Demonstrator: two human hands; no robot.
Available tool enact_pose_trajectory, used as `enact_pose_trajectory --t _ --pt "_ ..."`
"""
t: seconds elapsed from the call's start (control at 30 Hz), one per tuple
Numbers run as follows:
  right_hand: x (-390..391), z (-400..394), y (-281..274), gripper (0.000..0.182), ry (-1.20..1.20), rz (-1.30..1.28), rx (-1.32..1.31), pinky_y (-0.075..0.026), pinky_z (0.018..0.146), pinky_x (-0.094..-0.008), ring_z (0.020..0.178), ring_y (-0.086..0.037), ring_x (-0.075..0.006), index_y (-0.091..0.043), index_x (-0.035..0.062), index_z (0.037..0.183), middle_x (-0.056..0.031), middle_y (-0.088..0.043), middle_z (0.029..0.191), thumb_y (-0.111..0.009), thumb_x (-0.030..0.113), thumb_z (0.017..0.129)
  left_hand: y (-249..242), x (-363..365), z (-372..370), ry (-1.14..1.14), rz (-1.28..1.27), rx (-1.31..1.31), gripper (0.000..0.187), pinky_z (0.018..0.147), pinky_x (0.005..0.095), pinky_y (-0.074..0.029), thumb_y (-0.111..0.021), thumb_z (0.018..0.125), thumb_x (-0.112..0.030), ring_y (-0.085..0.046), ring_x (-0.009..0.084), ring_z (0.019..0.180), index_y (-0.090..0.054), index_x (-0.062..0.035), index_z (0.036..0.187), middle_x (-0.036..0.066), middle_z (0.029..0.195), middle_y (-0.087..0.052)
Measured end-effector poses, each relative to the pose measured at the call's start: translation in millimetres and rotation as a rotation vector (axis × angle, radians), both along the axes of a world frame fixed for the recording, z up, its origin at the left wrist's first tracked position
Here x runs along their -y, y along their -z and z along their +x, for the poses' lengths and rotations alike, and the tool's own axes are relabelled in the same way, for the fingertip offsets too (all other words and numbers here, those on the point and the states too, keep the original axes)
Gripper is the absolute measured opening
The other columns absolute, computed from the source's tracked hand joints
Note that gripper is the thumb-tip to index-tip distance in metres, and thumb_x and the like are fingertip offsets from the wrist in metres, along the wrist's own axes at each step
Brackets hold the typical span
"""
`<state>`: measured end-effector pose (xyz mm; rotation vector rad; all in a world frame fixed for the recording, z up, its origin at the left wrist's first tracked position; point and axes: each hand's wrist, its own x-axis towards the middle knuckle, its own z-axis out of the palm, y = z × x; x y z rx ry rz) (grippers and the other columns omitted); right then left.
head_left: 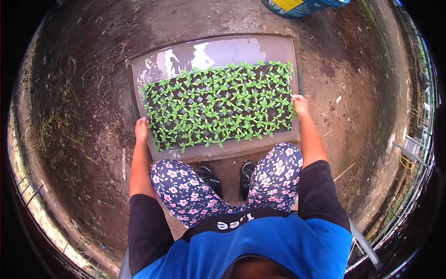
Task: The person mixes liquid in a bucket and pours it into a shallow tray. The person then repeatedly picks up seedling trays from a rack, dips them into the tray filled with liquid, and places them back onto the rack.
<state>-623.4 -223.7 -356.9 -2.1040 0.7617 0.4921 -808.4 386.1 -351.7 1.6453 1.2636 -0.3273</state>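
Observation:
A black seedling tray (218,104) full of small green plants lies in a shallow rectangular basin (232,49) of murky water on the ground. At the tray's left edge, my left hand (142,124) is closed on its side, fingers curled over. My right hand (299,102) pinches the tray's right edge, with the fingertips partly hidden by leaves. The tray sits toward the near side of the basin, and light reflects off the water beyond it.
A blue bucket (299,7) with a yellow label stands at the top. My knees and dark shoes (210,179) are just below the basin. Bare soil (93,102) surrounds it, with a metal frame (411,148) at the far right.

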Motion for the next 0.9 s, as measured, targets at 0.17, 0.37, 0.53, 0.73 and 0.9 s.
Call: enact_pose_trajectory --t 0.17,0.37,0.53,0.73,0.9 --pt "4 3 5 0.009 -0.026 0.006 0.001 -0.031 0.04 -0.0206 0.045 -0.04 -0.0052 -0.058 0.0086 0.084 0.0045 -0.053 0.063 -0.053 0.01 0.077 -15 6 8 -0.015 0.009 -0.068 0.025 0.065 0.0289 -0.034 -0.044 0.082 -0.032 -0.047 0.0084 0.072 -0.049 -0.0183 0.103 -0.004 0.086 -0.055" --pt "-1 7 -15 0.012 0.023 0.079 -0.052 -0.033 0.043 -0.0202 0.05 -0.041 -0.0049 -0.055 0.0098 0.087 0.0048 -0.049 0.062 -0.056 0.011 0.075 -32 13 10 -0.097 0.008 0.007 0.022 0.046 0.0196 -0.036 -0.046 0.08 -0.012 -0.047 0.0073 0.057 -0.049 -0.0091 0.102 0.001 0.078 -0.055" --pt "-13 13 -44 0.009 -0.018 0.135 -0.221 -0.032 0.043 -0.0221 0.05 -0.04 -0.0067 -0.05 0.0134 0.076 0.0049 -0.046 0.06 -0.059 0.014 0.074 -45 7 14 -0.039 -0.141 -0.094 0.016 0.054 0.024 -0.036 -0.06 0.075 -0.017 -0.044 0.0079 0.061 -0.053 -0.0127 0.087 -0.003 0.071 -0.05" --pt "-45 5 -87 0.015 -0.124 0.209 -0.018 -0.03 0.045 -0.0219 0.049 -0.039 -0.0077 -0.045 0.0125 0.07 0.0037 -0.045 0.059 -0.059 0.014 0.075 -71 28 26 0.174 -0.029 0.128 0.02 0.047 0.0213 -0.029 -0.063 0.074 -0.015 -0.034 0.0052 0.051 -0.043 -0.0132 0.069 -0.007 0.058 -0.039" --pt "-68 -6 -152 0.018 -0.125 0.166 0.099 -0.028 0.049 -0.022 0.053 -0.03 -0.0054 -0.044 0.0085 0.068 0.0066 -0.033 0.057 -0.06 0.008 0.074 -147 70 39 0.138 0.11 0.295 0.021 0.05 0.0207 -0.03 -0.062 0.074 -0.008 -0.031 0.0044 0.054 -0.042 -0.0112 0.069 -0.007 0.059 -0.036"
